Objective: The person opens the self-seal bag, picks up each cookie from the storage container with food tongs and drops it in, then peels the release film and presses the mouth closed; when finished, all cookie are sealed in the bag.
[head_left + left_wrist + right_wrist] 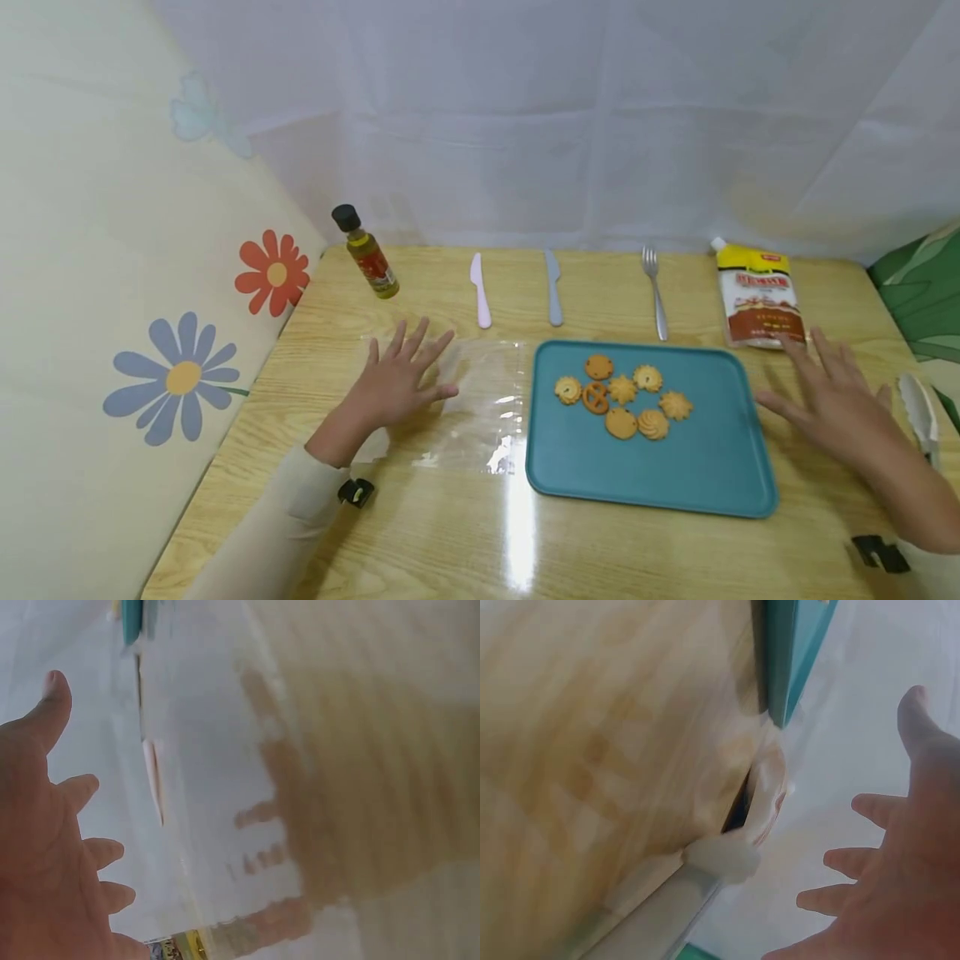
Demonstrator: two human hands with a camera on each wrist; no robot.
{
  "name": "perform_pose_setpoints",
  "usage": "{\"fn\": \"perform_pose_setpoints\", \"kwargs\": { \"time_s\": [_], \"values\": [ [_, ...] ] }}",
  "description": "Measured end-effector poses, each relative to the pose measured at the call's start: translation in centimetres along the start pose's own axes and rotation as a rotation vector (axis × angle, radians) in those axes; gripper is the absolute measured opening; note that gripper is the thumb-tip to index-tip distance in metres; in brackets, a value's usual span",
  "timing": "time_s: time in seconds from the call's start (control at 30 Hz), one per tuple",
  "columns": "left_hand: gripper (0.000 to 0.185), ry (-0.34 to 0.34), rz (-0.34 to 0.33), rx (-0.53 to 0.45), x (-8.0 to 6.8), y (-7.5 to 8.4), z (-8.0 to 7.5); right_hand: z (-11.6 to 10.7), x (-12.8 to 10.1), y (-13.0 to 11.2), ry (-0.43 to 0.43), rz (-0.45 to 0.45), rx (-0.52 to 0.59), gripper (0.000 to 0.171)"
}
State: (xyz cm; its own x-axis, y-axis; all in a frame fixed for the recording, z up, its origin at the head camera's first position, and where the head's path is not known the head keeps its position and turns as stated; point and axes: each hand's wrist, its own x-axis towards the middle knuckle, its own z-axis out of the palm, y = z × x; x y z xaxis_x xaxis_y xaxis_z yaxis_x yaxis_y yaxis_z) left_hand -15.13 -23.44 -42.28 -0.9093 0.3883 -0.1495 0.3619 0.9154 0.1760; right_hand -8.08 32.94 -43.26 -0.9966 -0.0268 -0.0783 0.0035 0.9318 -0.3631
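A teal tray [705, 475] lies on the wooden table [465, 533] and carries several golden cookies [621, 397]. My left hand [401, 379] hovers with fingers spread over a clear plastic sheet [480, 408] left of the tray; it holds nothing. My right hand [828, 396] is spread flat to the right of the tray, just in front of a sauce pouch [757, 296], also holding nothing. In the left wrist view the left hand [52, 847] shows spread fingers above the blurred table. The right wrist view shows the right hand [889, 862] open beside the tray's edge [791, 652].
Along the table's far side stand a small oil bottle [367, 254], a pink plastic knife [480, 290], a grey knife [553, 287] and a metal fork [655, 290]. Tongs [921, 412] lie at the right edge. A flowered wall [150, 333] borders the left.
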Motion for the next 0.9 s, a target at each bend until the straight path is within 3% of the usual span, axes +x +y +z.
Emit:
{"fn": "perform_pose_setpoints", "kwargs": {
  "time_s": [0.4,0.57,0.7,0.9],
  "values": [
    [0.078,-0.064,0.096,-0.129,-0.9,-1.2,1.8,0.3,-3.1,3.6,0.019,0.103,0.048,0.096],
    [0.078,-0.101,0.121,-0.277,-1.3,-2.2,1.8,0.3,-4.7,5.4,0.025,0.103,0.103,0.093],
    [0.077,-0.090,0.109,-0.373,-1.6,-3.2,1.7,0.8,-5.6,6.7,0.077,0.130,0.120,0.096],
    [0.071,-0.068,0.118,-0.401,-2.2,-4.8,1.4,1.5,-6.9,8.0,0.100,0.218,0.179,0.107]
  ]
}}
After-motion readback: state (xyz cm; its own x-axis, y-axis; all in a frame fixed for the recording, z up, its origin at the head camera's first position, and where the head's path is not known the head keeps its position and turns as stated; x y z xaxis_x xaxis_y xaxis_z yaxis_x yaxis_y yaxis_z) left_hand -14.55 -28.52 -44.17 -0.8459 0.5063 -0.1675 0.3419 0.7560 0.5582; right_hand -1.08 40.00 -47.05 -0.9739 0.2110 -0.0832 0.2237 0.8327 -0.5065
